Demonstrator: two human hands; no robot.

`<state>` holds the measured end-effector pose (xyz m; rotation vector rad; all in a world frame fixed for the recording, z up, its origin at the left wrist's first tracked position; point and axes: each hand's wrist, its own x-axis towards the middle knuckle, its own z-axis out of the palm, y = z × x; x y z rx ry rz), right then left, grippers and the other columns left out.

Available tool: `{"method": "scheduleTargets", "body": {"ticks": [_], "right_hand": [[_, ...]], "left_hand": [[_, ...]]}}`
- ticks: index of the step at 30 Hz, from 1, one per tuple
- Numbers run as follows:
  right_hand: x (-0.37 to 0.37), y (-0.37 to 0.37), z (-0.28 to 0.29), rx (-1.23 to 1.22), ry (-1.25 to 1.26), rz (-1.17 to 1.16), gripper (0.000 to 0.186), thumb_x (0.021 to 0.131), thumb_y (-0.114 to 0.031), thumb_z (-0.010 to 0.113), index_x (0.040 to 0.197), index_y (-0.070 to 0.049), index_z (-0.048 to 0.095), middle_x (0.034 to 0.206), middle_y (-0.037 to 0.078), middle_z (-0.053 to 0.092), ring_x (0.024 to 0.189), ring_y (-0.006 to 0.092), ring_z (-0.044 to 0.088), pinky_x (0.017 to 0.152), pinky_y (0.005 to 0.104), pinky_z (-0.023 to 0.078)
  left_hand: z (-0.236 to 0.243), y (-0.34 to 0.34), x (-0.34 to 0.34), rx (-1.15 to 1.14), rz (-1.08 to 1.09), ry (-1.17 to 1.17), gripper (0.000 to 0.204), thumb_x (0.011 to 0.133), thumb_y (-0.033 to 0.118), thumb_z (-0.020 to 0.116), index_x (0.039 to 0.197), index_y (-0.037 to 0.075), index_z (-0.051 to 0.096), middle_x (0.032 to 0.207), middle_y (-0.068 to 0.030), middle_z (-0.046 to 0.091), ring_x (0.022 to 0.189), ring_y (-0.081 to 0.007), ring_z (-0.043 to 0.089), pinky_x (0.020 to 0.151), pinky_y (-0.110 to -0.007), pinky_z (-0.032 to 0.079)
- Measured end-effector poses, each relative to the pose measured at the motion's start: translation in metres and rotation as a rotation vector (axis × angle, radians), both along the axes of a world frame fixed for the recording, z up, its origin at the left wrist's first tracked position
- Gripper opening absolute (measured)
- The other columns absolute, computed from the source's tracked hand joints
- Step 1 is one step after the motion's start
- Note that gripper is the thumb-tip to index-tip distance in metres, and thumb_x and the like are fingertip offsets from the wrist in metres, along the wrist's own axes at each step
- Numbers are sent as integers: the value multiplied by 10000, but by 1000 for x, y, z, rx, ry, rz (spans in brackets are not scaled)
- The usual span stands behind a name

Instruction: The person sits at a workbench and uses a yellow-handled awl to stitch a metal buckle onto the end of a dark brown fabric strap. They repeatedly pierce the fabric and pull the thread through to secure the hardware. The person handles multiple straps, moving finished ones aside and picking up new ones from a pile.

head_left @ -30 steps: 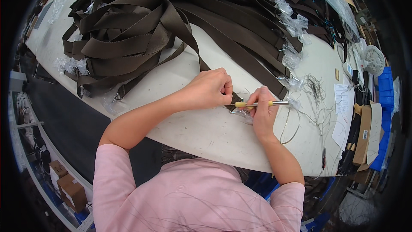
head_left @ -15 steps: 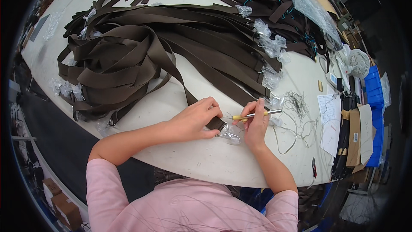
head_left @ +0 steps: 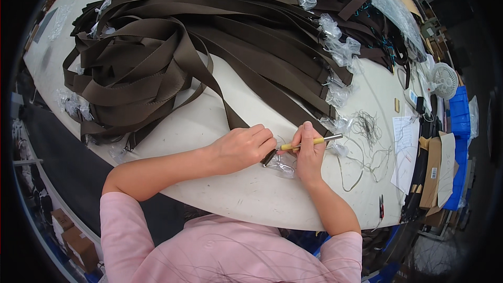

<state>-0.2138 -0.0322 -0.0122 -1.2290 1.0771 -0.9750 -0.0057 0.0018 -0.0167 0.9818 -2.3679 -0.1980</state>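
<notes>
My left hand (head_left: 242, 148) is closed around the end of a dark brown webbing strap (head_left: 228, 111), fingers curled over it near the table's front edge. From under those fingers the strap's stitched end sticks out, with a metal buckle wrapped in clear plastic (head_left: 283, 167) beyond it. In a pinch grip, my right hand (head_left: 310, 154) holds a slim pen-like tool (head_left: 303, 144) with a yellow body and a silver rear end. Its tip points left and lies close to the strap end beside my left fingers; whether it touches cannot be made out.
A large pile of brown straps (head_left: 131, 68) covers the table's left and middle. More straps with blue-green clips (head_left: 356, 10) lie at the back right. Loose thread (head_left: 367, 128), paper sheets (head_left: 404, 147), red-handled snips (head_left: 381, 207) and a small fan (head_left: 444, 81) are on the right.
My left fingers have curled tighter over the strap end, covering more of it. The tool's tip has come left, closer to the strap. The whole view has shifted slightly.
</notes>
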Motion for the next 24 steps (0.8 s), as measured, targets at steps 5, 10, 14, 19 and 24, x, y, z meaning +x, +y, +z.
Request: {"method": "scheduleTargets", "body": {"ticks": [5,10,14,19,24], "right_hand": [[5,1,6,6,19,3,523,1131,-334,413,689,-61,473,628,-18,401,534,48,371,460,229,437],[2,1,2,33,0,36,503,1122,-354,435,742,-35,522,657,2,465,583,72,524,532,261,546],[3,1,5,33,-3,36,505,1120,-356,438,737,-37,518,655,4,465,586,75,531,537,262,553],[8,0,3,5,44,9,520,1125,-341,421,690,-60,461,643,-8,398,534,57,383,474,283,557],[-4,-6,-3,35,-181,-89,541,1124,-356,417,682,-51,482,636,-8,409,534,65,398,468,258,501]], "left_hand": [[0,0,0,37,2,32,297,746,20,680,1036,4,616,967,-73,599,844,-214,621,664,-307,559],[-2,-1,-1,42,3,35,266,755,13,675,1013,5,611,946,-75,593,839,-219,622,652,-315,555],[-1,-1,-1,51,11,24,241,755,8,672,987,10,606,935,-73,593,828,-219,623,650,-317,555],[-4,-1,-2,49,33,30,211,749,-11,678,927,12,566,899,-78,562,833,-219,624,668,-325,553],[6,-4,2,476,118,372,157,878,-21,652,1031,7,630,1021,-98,619,854,-250,652,738,-370,568]]}}
